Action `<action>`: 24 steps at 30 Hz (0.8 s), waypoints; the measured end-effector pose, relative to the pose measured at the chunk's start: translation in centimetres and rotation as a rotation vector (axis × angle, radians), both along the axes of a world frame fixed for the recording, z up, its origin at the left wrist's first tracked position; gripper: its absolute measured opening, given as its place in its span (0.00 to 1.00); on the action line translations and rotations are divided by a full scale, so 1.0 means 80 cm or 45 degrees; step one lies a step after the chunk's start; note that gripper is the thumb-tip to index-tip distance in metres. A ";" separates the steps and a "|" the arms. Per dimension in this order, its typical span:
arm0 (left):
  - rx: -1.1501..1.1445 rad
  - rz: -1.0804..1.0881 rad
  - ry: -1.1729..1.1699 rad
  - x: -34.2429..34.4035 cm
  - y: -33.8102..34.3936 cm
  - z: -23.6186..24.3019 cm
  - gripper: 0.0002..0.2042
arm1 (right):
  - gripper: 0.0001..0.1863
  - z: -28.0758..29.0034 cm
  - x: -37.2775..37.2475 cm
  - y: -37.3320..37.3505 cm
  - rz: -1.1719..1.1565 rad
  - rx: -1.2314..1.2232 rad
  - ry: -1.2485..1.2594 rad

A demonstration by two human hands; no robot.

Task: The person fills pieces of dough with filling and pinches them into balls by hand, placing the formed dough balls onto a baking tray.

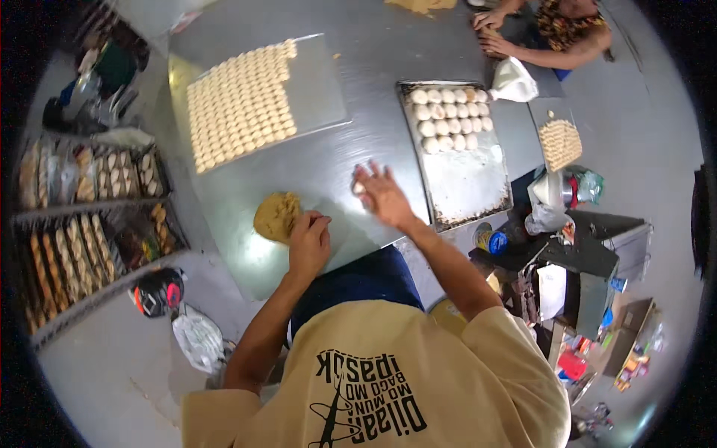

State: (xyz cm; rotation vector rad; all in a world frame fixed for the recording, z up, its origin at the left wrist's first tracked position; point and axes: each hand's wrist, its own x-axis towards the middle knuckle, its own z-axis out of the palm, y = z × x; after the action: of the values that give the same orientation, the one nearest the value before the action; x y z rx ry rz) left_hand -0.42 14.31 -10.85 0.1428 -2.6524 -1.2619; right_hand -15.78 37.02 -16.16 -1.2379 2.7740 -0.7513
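Observation:
My left hand point(310, 237) is closed, its fingers curled together beside a brown lump of soft dough or filling point(276, 215) on the metal table. Whatever those fingers may hold is hidden. Further right, my right hand point(387, 198) hovers over the tabletop or rests lightly on it; I cannot tell which. A small pale piece of dough point(358, 188) shows at its thumb and fingertips. To the right of that hand lies a dark-rimmed baking tray point(470, 190); round white buns point(446, 112) fill its far part in rows.
At the far left of the grey table point(373, 45), a sheet point(317, 82) bears rows of small pale dough pieces point(243, 104). A co-worker's hands point(491, 33) work at the far right, near a white bag point(514, 80). Crates of baked goods point(75, 254) stand left; boxes point(590, 276) stand right.

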 end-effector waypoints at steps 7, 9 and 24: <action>-0.003 -0.152 0.067 -0.087 0.068 0.001 0.09 | 0.19 0.047 0.018 0.070 -0.442 -0.345 -0.831; 0.007 -0.127 0.052 -0.115 0.097 0.005 0.09 | 0.19 0.064 -0.018 0.134 -0.700 -0.503 -0.895; -0.038 -0.287 -0.194 -0.248 0.287 0.024 0.07 | 0.16 0.019 -0.240 0.414 -1.188 -0.540 -0.293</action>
State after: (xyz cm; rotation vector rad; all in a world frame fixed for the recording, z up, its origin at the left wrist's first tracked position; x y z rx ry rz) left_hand -20.27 37.24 -8.97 -0.0698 -2.8834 -1.3237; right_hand -35.01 70.12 -14.63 0.2577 2.9698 -1.4401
